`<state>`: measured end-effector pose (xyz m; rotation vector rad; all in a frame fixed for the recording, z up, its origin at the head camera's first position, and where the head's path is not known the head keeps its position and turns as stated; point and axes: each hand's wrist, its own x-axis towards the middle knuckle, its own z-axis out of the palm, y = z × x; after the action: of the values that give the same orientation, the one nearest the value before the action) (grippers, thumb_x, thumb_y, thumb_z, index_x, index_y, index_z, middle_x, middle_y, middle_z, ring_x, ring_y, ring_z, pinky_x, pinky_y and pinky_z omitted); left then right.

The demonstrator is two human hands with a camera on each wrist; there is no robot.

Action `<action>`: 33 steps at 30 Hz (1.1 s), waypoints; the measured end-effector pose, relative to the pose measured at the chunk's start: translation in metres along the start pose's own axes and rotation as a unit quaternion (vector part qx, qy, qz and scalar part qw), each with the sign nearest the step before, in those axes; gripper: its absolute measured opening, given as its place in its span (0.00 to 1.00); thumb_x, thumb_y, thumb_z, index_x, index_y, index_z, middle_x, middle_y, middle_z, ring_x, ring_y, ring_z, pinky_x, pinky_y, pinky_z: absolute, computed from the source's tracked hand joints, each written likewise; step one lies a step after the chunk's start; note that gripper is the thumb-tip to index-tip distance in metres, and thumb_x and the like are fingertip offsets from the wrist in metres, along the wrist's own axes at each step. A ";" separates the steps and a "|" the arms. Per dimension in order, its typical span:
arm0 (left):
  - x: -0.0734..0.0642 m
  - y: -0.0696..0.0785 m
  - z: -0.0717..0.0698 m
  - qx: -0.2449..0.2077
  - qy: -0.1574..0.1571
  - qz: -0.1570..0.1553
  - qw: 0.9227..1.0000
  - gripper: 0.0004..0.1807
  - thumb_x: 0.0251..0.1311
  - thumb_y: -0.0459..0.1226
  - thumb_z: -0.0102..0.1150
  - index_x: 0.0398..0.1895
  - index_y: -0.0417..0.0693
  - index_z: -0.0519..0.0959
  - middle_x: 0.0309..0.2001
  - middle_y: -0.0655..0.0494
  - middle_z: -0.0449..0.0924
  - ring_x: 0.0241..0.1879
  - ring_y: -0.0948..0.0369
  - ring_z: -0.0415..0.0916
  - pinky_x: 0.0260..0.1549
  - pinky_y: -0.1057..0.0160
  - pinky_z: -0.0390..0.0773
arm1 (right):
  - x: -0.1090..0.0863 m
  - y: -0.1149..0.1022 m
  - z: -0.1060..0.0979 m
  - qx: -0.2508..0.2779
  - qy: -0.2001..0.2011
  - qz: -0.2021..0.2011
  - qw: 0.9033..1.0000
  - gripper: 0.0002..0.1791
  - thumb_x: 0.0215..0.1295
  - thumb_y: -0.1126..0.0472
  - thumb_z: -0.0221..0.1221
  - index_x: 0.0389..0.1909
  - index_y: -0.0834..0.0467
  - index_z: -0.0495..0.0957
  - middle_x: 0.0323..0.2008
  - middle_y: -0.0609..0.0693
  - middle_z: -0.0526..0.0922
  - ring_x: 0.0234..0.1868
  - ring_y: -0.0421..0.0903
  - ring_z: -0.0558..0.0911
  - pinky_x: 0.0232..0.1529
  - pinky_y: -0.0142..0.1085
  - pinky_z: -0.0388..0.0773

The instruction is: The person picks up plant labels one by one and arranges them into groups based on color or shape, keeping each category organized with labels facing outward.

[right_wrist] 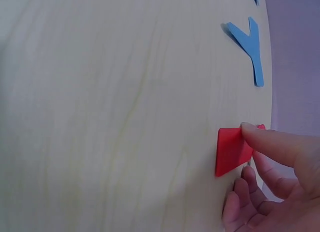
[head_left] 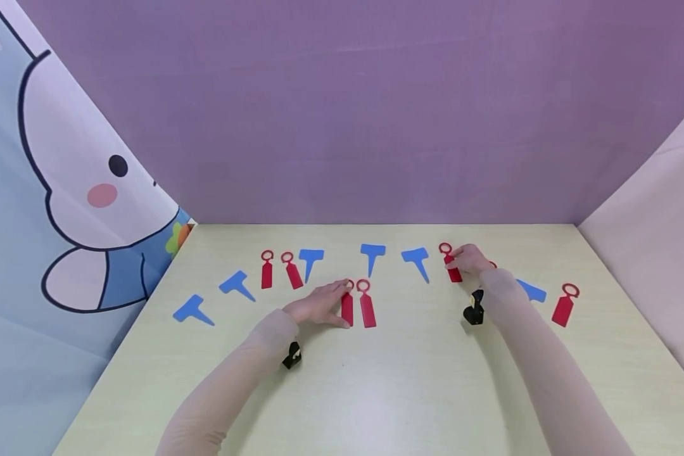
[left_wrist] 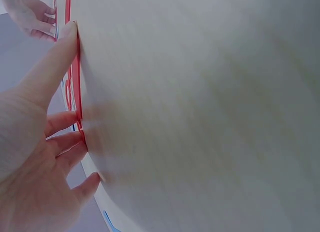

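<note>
One red tag [head_left: 455,277] sits pinched in the right hand [head_left: 470,259]; the left hand [head_left: 318,304] spreads wide along another red tag [head_left: 347,310] on the table [head_left: 399,386]. Likely light and bendy, both suit an edge grip.

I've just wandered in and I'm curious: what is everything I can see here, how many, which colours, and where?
Red tags: six, red, across the table; a seventh seems mostly hidden by an arm
T-shaped pieces: six, blue, across the table, one partly hidden
Table: one, pale, below
Back cloth: one, purple, behind
Cartoon cloth: one, mostly blue and white, left
Side cloth: one, pale, right
Devices: two, black, one per wrist
Sleeves: two, pale, both arms
Left hand: one, touching a central tag
Right hand: one, pinching a tag farther right
</note>
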<state>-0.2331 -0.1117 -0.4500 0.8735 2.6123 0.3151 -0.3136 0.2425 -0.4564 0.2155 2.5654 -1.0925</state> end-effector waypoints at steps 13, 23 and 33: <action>-0.002 0.002 -0.001 -0.002 -0.006 -0.006 1.000 0.47 0.48 0.51 0.61 0.66 0.41 0.50 0.68 0.48 0.45 0.66 0.53 0.44 0.62 0.54 0.52 | -0.003 -0.011 0.002 0.005 -0.017 0.015 1.000 0.21 0.57 0.67 0.54 0.52 0.70 0.65 0.48 0.64 0.67 0.44 0.54 0.67 0.47 0.39 0.68; -0.001 0.001 0.000 0.004 -0.005 -0.010 1.000 0.47 0.48 0.50 0.62 0.66 0.41 0.50 0.67 0.48 0.46 0.66 0.53 0.45 0.62 0.54 0.53 | -0.003 -0.011 0.005 0.008 0.007 0.016 1.000 0.20 0.59 0.66 0.53 0.52 0.68 0.65 0.50 0.64 0.66 0.49 0.57 0.65 0.53 0.45 0.66; 0.000 0.001 -0.001 0.002 -0.006 -0.007 1.000 0.47 0.48 0.50 0.61 0.66 0.40 0.50 0.67 0.47 0.46 0.66 0.52 0.45 0.61 0.53 0.53 | -0.001 0.000 0.003 0.023 0.025 -0.028 0.999 0.20 0.57 0.64 0.57 0.50 0.68 0.68 0.51 0.66 0.67 0.46 0.56 0.68 0.47 0.41 0.69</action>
<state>-0.2332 -0.1111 -0.4494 0.8553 2.6067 0.3004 -0.3119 0.2397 -0.4579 0.1873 2.6068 -1.1828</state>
